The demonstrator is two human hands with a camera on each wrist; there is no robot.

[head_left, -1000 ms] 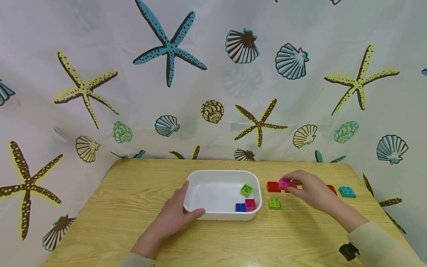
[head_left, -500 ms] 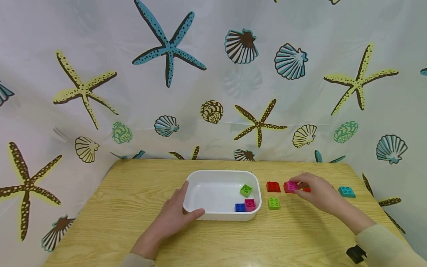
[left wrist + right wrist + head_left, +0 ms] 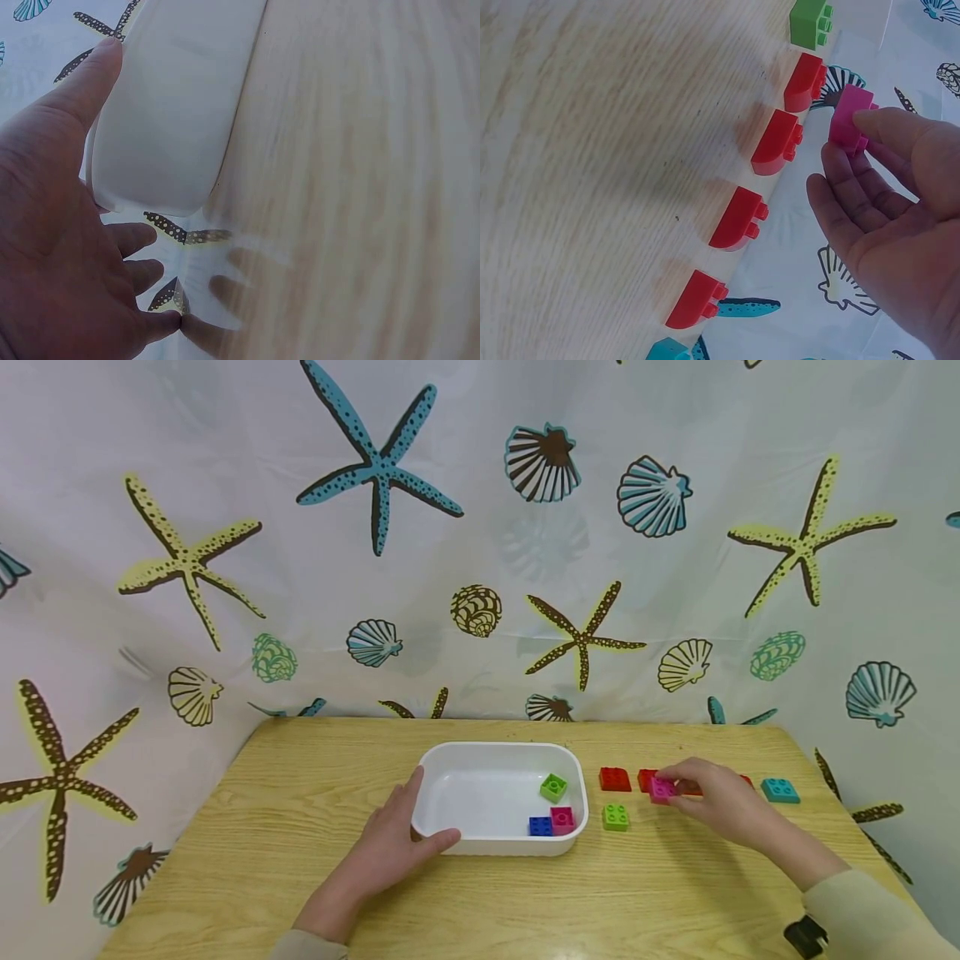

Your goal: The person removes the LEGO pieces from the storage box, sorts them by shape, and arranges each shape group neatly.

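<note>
My right hand [image 3: 712, 802] pinches a pink toy building brick [image 3: 662, 791] between thumb and fingertips, studs upward, in front of a row of red bricks [image 3: 616, 779]. In the right wrist view the pink brick [image 3: 847, 120] appears apart from the red ones, with my other fingers loosely bent under it. My left hand [image 3: 386, 843] rests at the left end of a white tray [image 3: 480, 846], its thumb along the near wall. The left wrist view shows the straight thumb on the tray wall [image 3: 169, 112] and the other fingers stretched out.
Inside the tray, at its right end, lie a green brick [image 3: 553, 787], a blue brick [image 3: 540, 826] and a pink brick [image 3: 562, 820]. On the table [image 3: 465, 910] stand a lime green brick [image 3: 616, 817] and a teal brick [image 3: 780, 791]. Patterned cloth [image 3: 480, 685] hangs behind.
My right hand has moved to the right and slightly toward me with the pink brick, from above the red row to in front of it. The left hand and tray have stayed still.
</note>
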